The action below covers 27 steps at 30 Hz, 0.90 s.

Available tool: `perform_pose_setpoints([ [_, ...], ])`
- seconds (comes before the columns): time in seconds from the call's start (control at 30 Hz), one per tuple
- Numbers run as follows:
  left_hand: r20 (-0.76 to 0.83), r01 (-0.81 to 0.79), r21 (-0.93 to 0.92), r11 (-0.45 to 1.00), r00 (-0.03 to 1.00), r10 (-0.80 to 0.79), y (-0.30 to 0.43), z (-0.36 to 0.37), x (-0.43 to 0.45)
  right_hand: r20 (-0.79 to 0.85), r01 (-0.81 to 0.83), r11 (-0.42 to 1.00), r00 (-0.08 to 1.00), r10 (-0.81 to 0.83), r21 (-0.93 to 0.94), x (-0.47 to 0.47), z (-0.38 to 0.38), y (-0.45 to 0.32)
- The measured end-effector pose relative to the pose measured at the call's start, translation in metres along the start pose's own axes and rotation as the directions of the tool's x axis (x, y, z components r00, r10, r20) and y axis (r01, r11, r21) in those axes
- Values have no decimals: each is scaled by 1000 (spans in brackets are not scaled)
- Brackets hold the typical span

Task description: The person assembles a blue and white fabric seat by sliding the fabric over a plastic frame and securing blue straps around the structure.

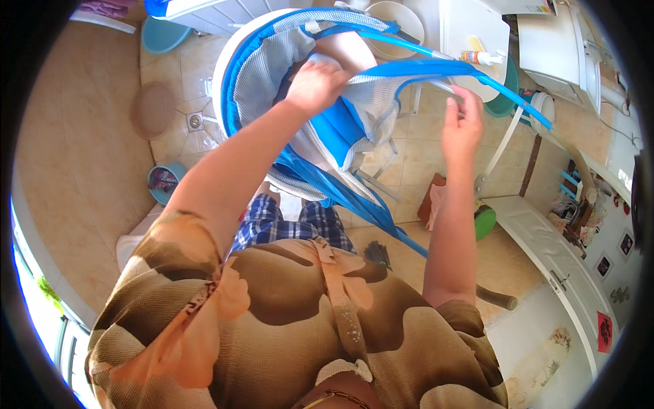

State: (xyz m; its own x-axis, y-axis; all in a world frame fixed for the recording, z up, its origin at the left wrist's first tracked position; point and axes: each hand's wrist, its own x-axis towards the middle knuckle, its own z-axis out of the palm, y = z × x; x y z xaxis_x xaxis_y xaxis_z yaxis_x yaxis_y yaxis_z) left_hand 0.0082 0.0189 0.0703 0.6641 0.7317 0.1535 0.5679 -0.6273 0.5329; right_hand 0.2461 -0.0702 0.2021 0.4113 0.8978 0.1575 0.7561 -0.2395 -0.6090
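Note:
A blue-trimmed fabric piece with pale mesh (260,71) lies in and over a large white round tub (220,76) in front of me. Blue tubes (503,89) run through or along its trim to the right. My left hand (318,86) is closed on pale cloth near the middle of the piece. To the right, my right hand (462,115) is raised, thumb and fingers curled by the end of a thin pale rod (440,85); whether it grips the rod is unclear. A blue padded panel (337,125) hangs between my hands.
A white bucket (409,23) and a white table (449,30) bearing a bottle (477,57) stand beyond. Blue basins (163,35), a brown round basin (153,111) and a floor drain (195,121) are at left. A white cabinet door (531,240) is at right.

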Motion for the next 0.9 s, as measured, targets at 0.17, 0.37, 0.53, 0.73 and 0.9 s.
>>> perform_pose_setpoints([
  [0.17,-132,-45,9,999,990,46,37,-34,-35,457,-773,534,634,624,342,-5,31,5],
  [0.37,-140,-36,9,999,989,37,73,-51,-52,528,-673,275,722,447,687,-8,70,17],
  [0.53,-48,-15,-30,999,999,14,89,-37,-70,624,-696,160,705,338,700,-12,58,-1],
  [0.73,-73,-30,-234,972,997,14,94,-29,-58,673,-689,-41,691,263,724,-8,51,8],
  [0.9,80,313,-455,834,947,-311,75,-34,-1,650,-652,-31,748,136,757,-7,38,13],
])
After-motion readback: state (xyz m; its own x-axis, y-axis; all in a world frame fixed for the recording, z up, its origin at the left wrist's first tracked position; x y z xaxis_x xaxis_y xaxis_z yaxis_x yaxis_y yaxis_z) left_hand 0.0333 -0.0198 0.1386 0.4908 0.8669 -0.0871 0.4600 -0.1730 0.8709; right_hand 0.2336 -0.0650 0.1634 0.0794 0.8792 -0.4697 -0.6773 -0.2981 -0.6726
